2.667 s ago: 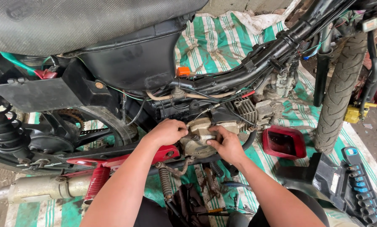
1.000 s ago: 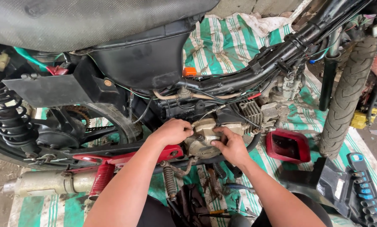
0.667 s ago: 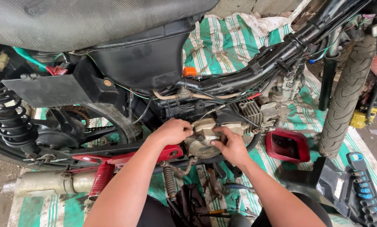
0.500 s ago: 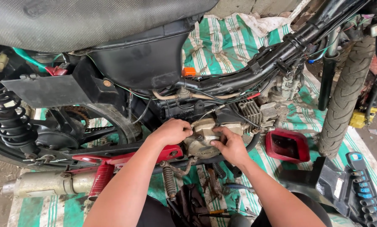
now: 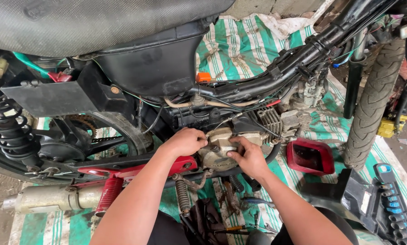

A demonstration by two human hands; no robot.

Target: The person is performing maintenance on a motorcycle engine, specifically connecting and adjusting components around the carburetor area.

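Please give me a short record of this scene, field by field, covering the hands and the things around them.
setting: motorcycle lying over a green-striped cloth
left hand: on the engine cover, fingers curled at its left edge
right hand: gripping the same cover from the right
nearby: red tray, socket set, front tyre, exhaust pipe

Fingertips of left hand [image 5: 185, 141] hidden behind engine cover [image 5: 221, 147]; socket case [image 5: 389, 204] cut by frame edge

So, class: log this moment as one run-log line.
left hand: on engine cover | right hand: on engine cover | motorcycle frame: on its side | striped mat: beneath
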